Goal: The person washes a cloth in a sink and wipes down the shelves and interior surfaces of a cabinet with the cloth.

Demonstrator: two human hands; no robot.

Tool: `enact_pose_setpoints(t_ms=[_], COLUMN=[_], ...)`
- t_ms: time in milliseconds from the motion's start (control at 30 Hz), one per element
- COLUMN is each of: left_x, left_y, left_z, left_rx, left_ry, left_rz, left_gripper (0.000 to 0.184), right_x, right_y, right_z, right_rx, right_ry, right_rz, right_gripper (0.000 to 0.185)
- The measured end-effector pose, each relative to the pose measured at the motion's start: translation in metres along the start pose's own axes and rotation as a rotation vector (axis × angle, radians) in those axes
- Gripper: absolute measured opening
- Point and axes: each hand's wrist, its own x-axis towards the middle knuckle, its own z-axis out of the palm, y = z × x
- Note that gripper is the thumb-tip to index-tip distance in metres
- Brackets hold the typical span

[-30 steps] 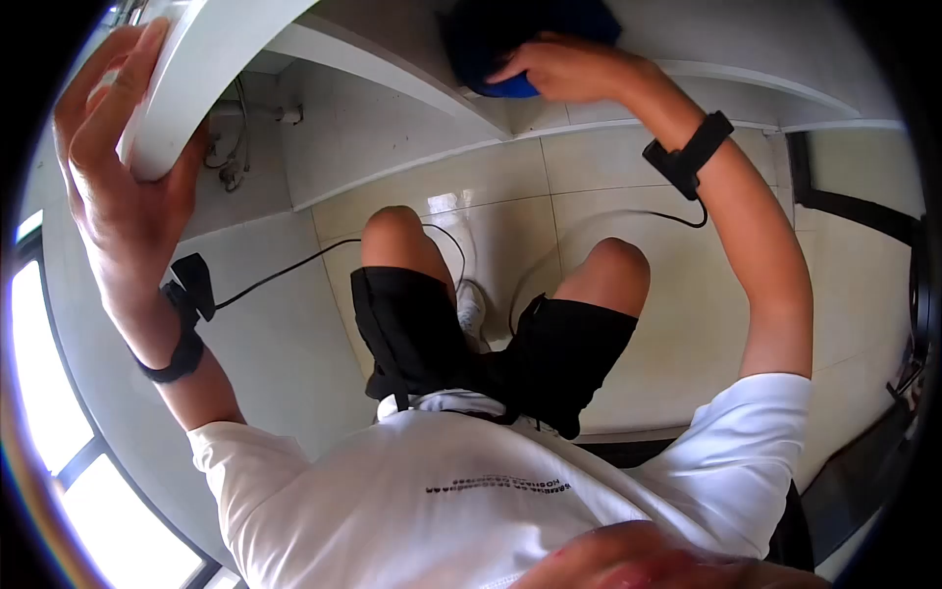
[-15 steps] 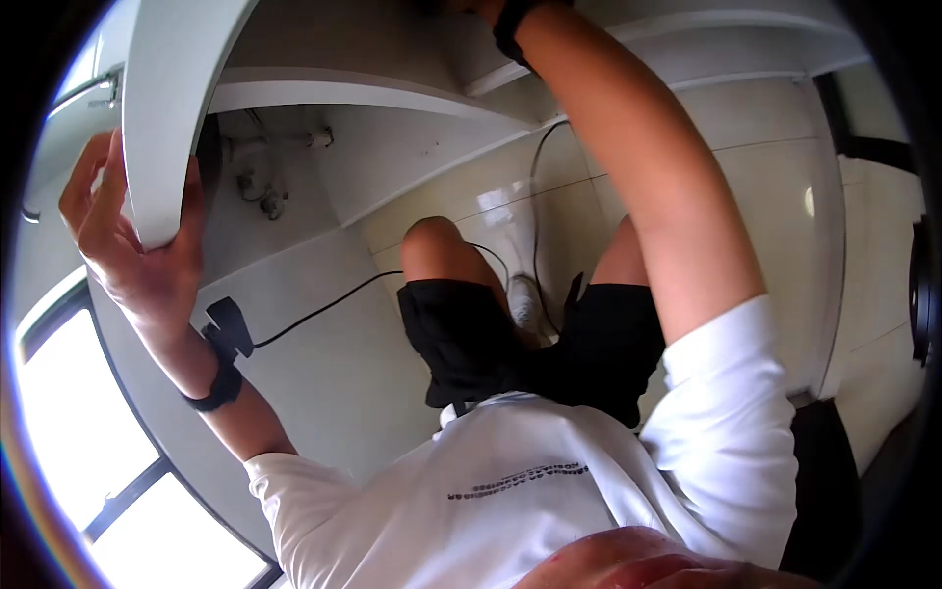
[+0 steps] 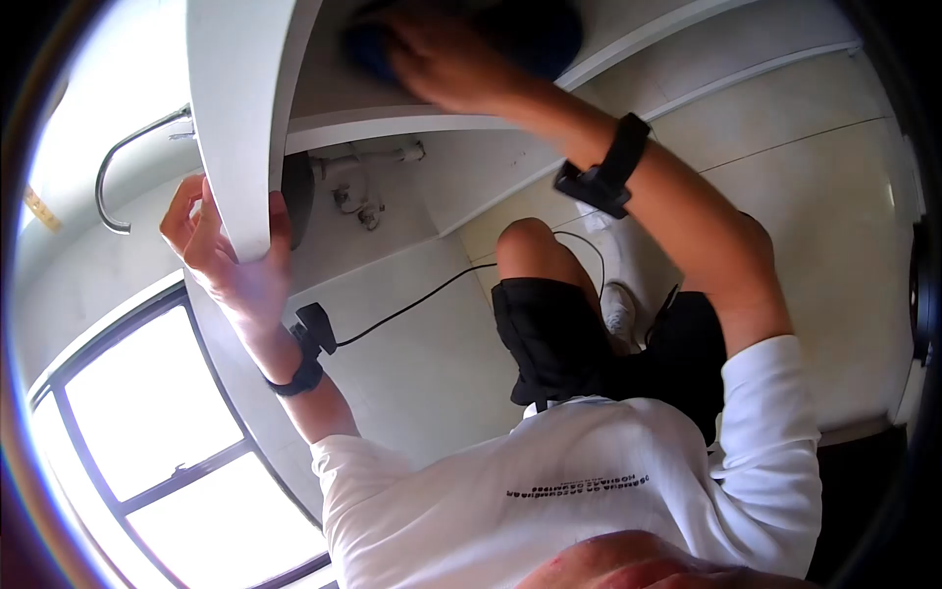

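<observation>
At the left, my left hand (image 3: 235,260) grips the lower end of a white panel (image 3: 240,118), fingers on one side and thumb on the other. My right hand (image 3: 446,59) is at the top, closed on a dark blue cloth (image 3: 368,49) against the shadowed surface of a white shelf (image 3: 412,122). The cloth and fingertips are blurred and dark. A black strap with a small device (image 3: 603,177) is on my right wrist, and another (image 3: 312,344) is on my left.
Pipes with valves (image 3: 358,196) are on the wall below the shelf. A curved metal faucet (image 3: 113,182) is at the upper left, above a window (image 3: 157,402). A black cable (image 3: 412,306) runs from my left wrist toward my legs, over the tiled floor (image 3: 814,255).
The view has shifted, so the panel, window and pipes appear farther right. My right hand, out of view half a second ago, shows again with the blue cloth. My left hand still grips the panel.
</observation>
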Motion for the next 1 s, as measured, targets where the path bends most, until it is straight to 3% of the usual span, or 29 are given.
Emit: enact_pose_setpoints(t_ms=[67,133,200,267,300,367,400,433,500,600,667,700,767,833,900,967,1000], left_x=[0.003,0.002,0.005,0.004,0.003,0.007,0.008,0.009,0.007,0.001,0.001,0.001,0.001,-0.004,-0.009,-0.004,-0.001], left_y=[0.000,0.004,0.005,0.006,0.005,0.003,0.005,0.007,0.008,0.006,0.004,0.005,0.002,-0.008,-0.016,-0.004,-0.009], left_z=[-0.002,-0.001,0.006,0.009,0.008,0.005,0.002,-0.001,0.001,0.007,0.010,0.007,0.002,-0.004,0.004,0.004,0.007], left_rx=[0.105,0.157,0.142,0.126,0.119,0.107,0.181,0.258,0.259,0.193,0.214,0.236,0.248,0.212,0.028,0.163,0.167], left_ry=[-0.068,-0.113,-0.100,-0.081,-0.074,-0.051,-0.149,-0.262,-0.318,-0.172,-0.180,-0.202,-0.180,-0.133,-0.051,-0.151,-0.148], left_rz=[-0.007,-0.130,-0.093,-0.059,-0.075,-0.081,-0.051,-0.025,-0.107,0.021,-0.002,-0.029,0.036,0.000,-0.006,-0.098,-0.023], left_gripper=[0.058,0.044,0.045,0.045,0.044,0.043,0.056,0.071,0.068,0.063,0.062,0.061,0.063,0.060,0.065,0.069,0.069], right_x=[0.011,0.001,-0.011,-0.014,-0.019,-0.026,-0.015,-0.003,-0.005,-0.020,-0.030,-0.038,-0.046,-0.045,-0.019,0.006,0.024], right_y=[-0.041,-0.021,0.011,0.039,0.037,0.028,0.009,-0.023,-0.032,0.020,0.071,0.070,0.060,0.035,-0.009,-0.025,-0.020], right_z=[-0.010,-0.013,-0.029,-0.042,-0.035,-0.013,-0.014,-0.019,-0.022,-0.030,-0.028,-0.027,-0.025,-0.020,-0.011,0.009,0.015], right_rx=[0.059,0.059,0.052,0.021,0.021,-0.365,-0.375,-0.182,0.021,-0.161,-0.211,-0.216,-0.575,-0.495,-0.010,0.082,0.082], right_ry=[-0.077,-0.148,-0.232,-0.549,-0.546,-0.209,-0.209,-0.217,-0.226,-0.209,-0.831,-0.826,-0.731,-0.447,-0.213,-0.129,-0.126], right_rz=[0.047,0.142,0.244,0.417,0.419,-0.016,-0.030,0.046,0.136,0.153,0.593,0.603,0.393,0.242,0.307,0.231,0.247], right_gripper=[0.029,0.027,0.026,0.037,0.037,0.023,0.023,0.021,0.020,0.016,0.046,0.046,0.025,0.026,0.033,0.037,0.037])
